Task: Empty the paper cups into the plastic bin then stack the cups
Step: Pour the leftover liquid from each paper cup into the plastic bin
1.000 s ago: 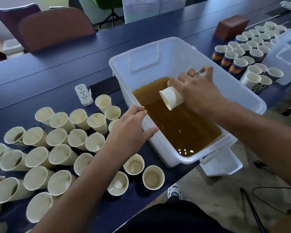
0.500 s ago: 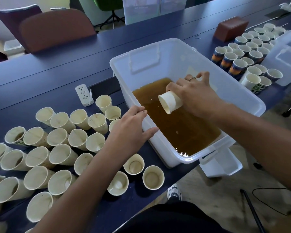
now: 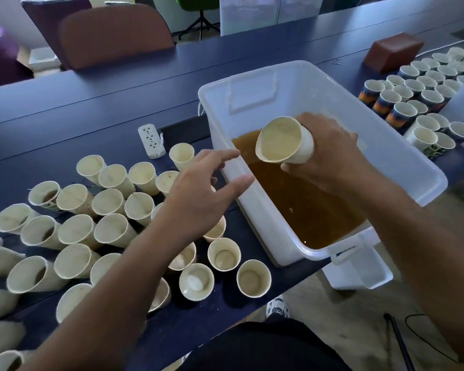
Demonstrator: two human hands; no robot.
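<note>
A single wide-angle view comes from the person's head, looking forward and steeply down from the near edge of the dark blue worktop (image 3: 97, 103). It sits close above both forearms, takes in the worktop's near edge and the floor below, and reaches chairs (image 3: 113, 33) beyond the far edge.

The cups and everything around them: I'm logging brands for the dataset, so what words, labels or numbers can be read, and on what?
No text can be read.
Printed cups: orange and dark pattern, no legible words.
Green-printed cup: marks too blurred to read.
Cup in right hand: plain.
</note>
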